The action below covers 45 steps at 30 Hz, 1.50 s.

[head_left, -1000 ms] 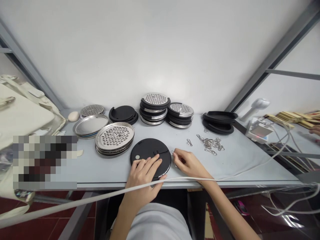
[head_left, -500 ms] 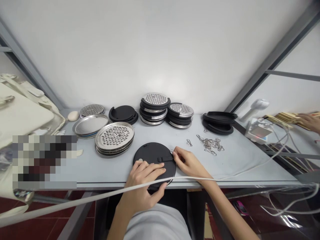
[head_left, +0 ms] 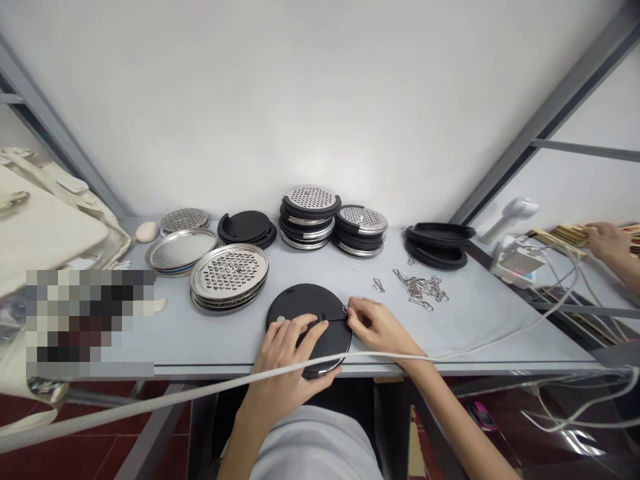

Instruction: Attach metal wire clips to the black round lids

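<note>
A round black disc with a strap across it lies at the table's front edge. My left hand rests on its lower left part, fingers spread over the disc and thumb at the near rim. At the disc's right rim, my right hand pinches a small metal clip. Loose metal clips lie in a heap to the right, and a single clip is nearer the disc.
Grater plates and smooth metal plates are stacked left. Behind stand black holders with graters. More black holders sit right. A white cable crosses in front. Another person's hand is far right.
My left hand's fingers have shifted up to the strap on the disc. My right hand has barely moved. The other person's hand has moved left.
</note>
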Motion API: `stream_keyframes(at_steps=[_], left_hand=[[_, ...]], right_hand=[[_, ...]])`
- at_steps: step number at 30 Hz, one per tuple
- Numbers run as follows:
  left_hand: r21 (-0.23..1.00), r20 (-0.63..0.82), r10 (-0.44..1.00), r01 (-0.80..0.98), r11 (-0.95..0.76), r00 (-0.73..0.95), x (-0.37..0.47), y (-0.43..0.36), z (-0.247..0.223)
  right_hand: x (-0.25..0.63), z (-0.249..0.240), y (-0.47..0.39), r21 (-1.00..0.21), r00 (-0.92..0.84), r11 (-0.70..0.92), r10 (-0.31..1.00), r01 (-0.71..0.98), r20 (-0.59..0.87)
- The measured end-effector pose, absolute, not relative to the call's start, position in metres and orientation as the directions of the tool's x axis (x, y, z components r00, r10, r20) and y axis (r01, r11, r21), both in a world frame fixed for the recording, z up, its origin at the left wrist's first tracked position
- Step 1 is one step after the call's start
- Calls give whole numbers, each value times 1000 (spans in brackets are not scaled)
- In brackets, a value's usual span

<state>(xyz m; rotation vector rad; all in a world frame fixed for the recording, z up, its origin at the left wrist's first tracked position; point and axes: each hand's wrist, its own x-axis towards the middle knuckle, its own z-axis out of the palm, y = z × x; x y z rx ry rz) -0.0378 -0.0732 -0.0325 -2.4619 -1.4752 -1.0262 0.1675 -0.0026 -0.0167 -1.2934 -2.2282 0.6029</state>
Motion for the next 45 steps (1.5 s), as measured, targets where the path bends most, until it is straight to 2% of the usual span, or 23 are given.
stream_keyframes(at_steps=[9,18,45], left_hand=[[263,563,763,807,-529,317,-37,-72,-34],[243,581,751,814,-528,313,-36,-72,-33],[259,603,748,818,-513,278,-35,-72,-34]], right_hand=[[166,-14,-5,-673,-388,497,864,548,322],[168,-16,-3,-740,-384,489,862,462,330],[167,-11,-7,-757,-433,415,880,505,194]])
